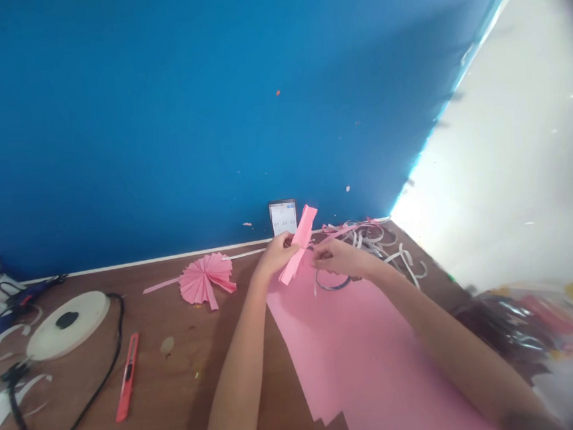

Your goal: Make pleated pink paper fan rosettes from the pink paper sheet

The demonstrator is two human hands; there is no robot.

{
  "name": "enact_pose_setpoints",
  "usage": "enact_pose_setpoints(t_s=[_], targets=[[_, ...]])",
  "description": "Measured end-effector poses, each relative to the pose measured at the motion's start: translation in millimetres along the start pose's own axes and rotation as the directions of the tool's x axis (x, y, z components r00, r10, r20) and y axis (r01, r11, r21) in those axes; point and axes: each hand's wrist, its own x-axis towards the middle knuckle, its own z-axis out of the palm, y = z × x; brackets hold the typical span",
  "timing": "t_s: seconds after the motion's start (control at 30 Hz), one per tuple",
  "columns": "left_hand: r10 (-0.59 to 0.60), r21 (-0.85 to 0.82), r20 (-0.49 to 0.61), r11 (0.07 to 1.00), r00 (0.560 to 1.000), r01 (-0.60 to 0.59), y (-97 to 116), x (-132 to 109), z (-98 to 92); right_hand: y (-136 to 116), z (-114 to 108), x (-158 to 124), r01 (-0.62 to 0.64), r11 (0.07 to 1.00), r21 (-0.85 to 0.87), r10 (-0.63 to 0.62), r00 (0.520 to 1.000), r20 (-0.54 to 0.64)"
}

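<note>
My left hand (280, 254) is closed on a pleated strip of pink paper (299, 244), held up at a slant with its upper end leaning right. Close to the strip's right side, my right hand (343, 257) has its fingers bent together. A thin pale strand seems to hang below those fingers, too small to name. Under both hands lie large sheets of pink paper (348, 343), with a dark thin ring (333, 284) on them just below my right hand. Left of my hands rests a pink pleated paper fan (206, 281) with a narrow pink strip beside it.
A red utility knife (128, 377) lies at the left, near a white disc-shaped reel (69, 323) and a black cable (120, 350). Curled white strips (403, 258) are heaped behind my right arm. A phone (283, 216) showing a timer leans against the blue wall (197, 116).
</note>
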Motion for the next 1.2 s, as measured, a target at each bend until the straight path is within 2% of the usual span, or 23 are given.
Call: enact_pose_setpoints(t_s=[0.17, 0.33, 0.47, 0.7, 0.87, 1.1, 1.2], targets=[[0.034, 0.000, 0.035, 0.999, 0.999, -0.034, 5.5, -2.8, -4.0, -13.1, -3.5, -13.8, 0.017, 0.974, -0.225, -0.057, 0.983, -0.173], [0.091, 0.044, 0.082, 0.995, 0.992, -0.095, 10.3, -6.5, -14.2, -19.2, -12.1, -19.0, 0.065, 0.954, -0.294, -0.124, 0.974, -0.188], [0.076, 0.073, 0.097, 0.994, 0.992, -0.084, 11.5, -7.5, -17.8, -13.7, -16.6, -16.3, 0.132, 0.946, -0.296, -0.195, 0.961, -0.197], [0.091, 0.116, 0.106, 0.988, 0.990, -0.103, 11.0, -7.0, -10.3, -17.6, -15.4, -21.3, 0.026, 0.965, -0.262, -0.067, 0.987, -0.147], [0.105, 0.151, 0.111, 0.981, 0.988, -0.121, 16.0, -8.9, -10.2, -26.2, -15.2, -25.1, 0.006, 0.965, -0.264, -0.046, 0.989, -0.144], [0.112, 0.191, 0.138, 0.972, 0.984, -0.137, 18.2, -8.8, -3.6, -12.2, -14.9, -16.0, -0.026, 0.942, -0.335, -0.065, 0.964, -0.259], [0.111, 0.207, 0.164, 0.968, 0.980, -0.144, 19.2, -8.1, -0.3, -7.7, -16.4, -13.7, -0.031, 0.931, -0.363, -0.075, 0.959, -0.272]])
